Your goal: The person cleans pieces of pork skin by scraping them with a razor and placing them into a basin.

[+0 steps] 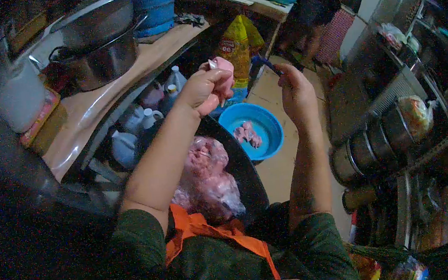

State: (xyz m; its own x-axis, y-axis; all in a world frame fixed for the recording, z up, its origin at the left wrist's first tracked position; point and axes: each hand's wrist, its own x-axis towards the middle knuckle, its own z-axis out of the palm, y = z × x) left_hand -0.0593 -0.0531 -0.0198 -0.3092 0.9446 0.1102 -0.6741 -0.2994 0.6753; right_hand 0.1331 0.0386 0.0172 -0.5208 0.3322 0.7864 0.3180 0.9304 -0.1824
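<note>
My left hand (206,90) is closed round a piece of pale pink raw meat (223,67), raised at the middle of the view. To its right, my right hand (295,87) is closed on the handle of a dark blue tool (264,61), whose far end points left toward the meat. Below and between the hands, a blue basin (274,127) on the floor has a few pink meat pieces (248,134) in it. Nearer to me, clear plastic with a large heap of raw meat (208,168) lies in a dark tub (256,191).
A counter (159,52) with metal pots (103,62) and a blue container (155,9) runs along the left, with bottles (125,148) beneath. A yellow sack (241,38) stands ahead. Another person (324,1) is at the top right; a rack with stacked pots (383,138) is at right.
</note>
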